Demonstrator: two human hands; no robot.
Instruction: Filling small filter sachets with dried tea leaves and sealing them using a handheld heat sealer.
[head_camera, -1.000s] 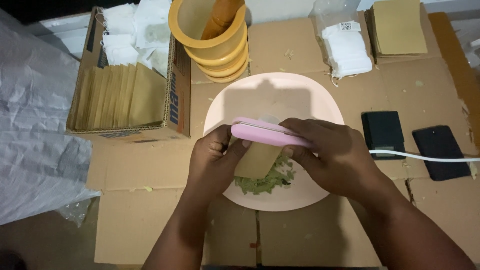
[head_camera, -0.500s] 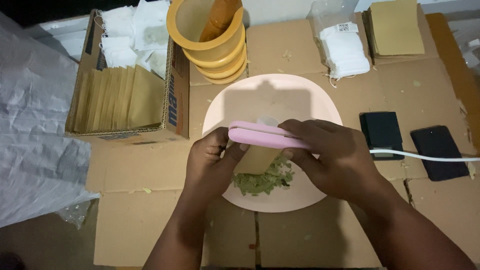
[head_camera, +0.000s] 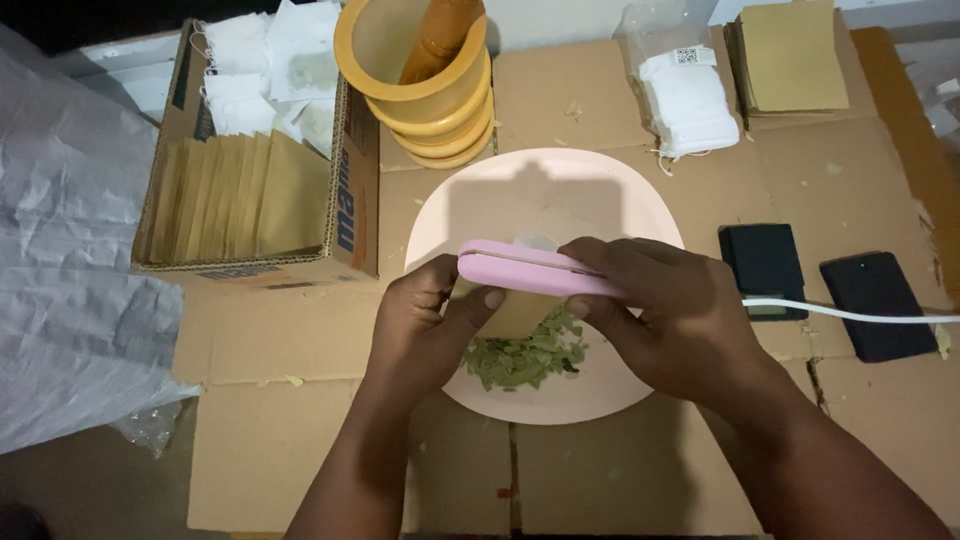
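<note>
Pink sealer (head_camera: 530, 270) sat right over the middle of the plate (head_camera: 450, 215), clamped down on a tan paper bag (head_camera: 515, 312). Right hand (head_camera: 665, 315) was wrapped around the sealer's right end, fingers curled over the top, pressing it shut. Left hand (head_camera: 430, 325) pinched the bag just under the sealer's left end, thumb on the front. Dried green leaves (head_camera: 525, 355) lay in a little heap on the near part of the plate, right below the bag. White cord (head_camera: 850, 313) ran off to the right of the plate, past two black blocks (head_camera: 768, 262). Behind the plate stood stacked yellow tubs (head_camera: 425, 85), and left of it a cardboard box (head_camera: 255, 190) full of tan bags.
</note>
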